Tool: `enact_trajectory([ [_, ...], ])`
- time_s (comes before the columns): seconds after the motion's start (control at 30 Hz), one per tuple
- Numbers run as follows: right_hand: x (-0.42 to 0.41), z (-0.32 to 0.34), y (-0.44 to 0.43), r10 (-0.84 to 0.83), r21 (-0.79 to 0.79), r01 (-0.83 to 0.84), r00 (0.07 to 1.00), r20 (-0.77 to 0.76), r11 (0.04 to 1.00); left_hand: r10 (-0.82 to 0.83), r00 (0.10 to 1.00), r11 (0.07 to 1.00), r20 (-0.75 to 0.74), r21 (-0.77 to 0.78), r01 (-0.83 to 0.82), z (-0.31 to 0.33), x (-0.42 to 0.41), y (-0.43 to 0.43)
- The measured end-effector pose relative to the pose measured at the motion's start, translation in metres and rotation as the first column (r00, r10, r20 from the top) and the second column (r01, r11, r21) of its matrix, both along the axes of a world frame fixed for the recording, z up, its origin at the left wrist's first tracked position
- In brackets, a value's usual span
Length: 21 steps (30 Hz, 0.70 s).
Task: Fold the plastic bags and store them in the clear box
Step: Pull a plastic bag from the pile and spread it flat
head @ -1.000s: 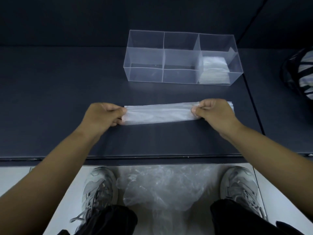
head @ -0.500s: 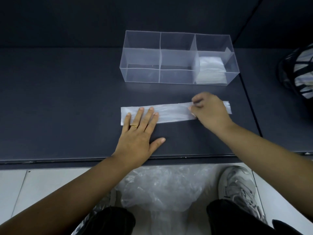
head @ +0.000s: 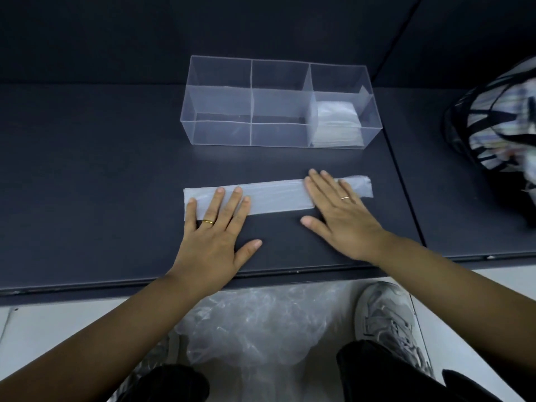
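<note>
A translucent plastic bag [head: 275,197], folded into a long narrow strip, lies flat on the dark table [head: 87,175]. My left hand [head: 216,227] rests palm down with spread fingers on the strip's left end. My right hand [head: 339,211] lies flat over the right part, with only the strip's right tip showing past it. Behind the strip stands the clear box [head: 249,103], split into several compartments. Its right compartment holds a stack of folded bags [head: 336,123]; the other compartments look empty.
A pile of crumpled clear plastic bags [head: 255,326] sits on the floor between my feet, below the table's front edge. A striped black-and-white bag [head: 499,117] stands at the right on the neighbouring table section. A dark wall rises behind the box.
A second ago both hands pinched the strip's ends. The left hand went flat first, then the right hand let go and now presses flat on the strip too.
</note>
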State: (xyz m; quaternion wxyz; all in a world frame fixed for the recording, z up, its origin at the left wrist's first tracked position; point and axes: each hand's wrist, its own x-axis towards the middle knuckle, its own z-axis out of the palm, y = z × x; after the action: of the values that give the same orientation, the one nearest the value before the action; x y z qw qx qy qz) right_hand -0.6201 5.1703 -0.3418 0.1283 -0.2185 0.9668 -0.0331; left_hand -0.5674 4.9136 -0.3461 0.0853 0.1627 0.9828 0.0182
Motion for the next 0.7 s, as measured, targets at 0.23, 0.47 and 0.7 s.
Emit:
enact_trajectory([
  [0.23,-0.01,0.007,0.053,-0.181,-0.161,0.188,0.982,0.057,0.969,-0.003,1.0,1.0,-0.006,-0.005,0.003,0.001,0.0,0.0],
  [0.47,-0.04,0.022,0.055,-0.342,-0.333,0.324,0.94,0.003,0.885,-0.008,1.0,1.0,0.009,0.0,0.008,0.002,-0.002,-0.001],
  [0.7,-0.025,0.04,0.064,-0.363,-0.42,0.463,0.883,0.297,0.781,-0.122,0.993,0.987,-0.005,0.106,0.122,0.0,-0.016,-0.02],
])
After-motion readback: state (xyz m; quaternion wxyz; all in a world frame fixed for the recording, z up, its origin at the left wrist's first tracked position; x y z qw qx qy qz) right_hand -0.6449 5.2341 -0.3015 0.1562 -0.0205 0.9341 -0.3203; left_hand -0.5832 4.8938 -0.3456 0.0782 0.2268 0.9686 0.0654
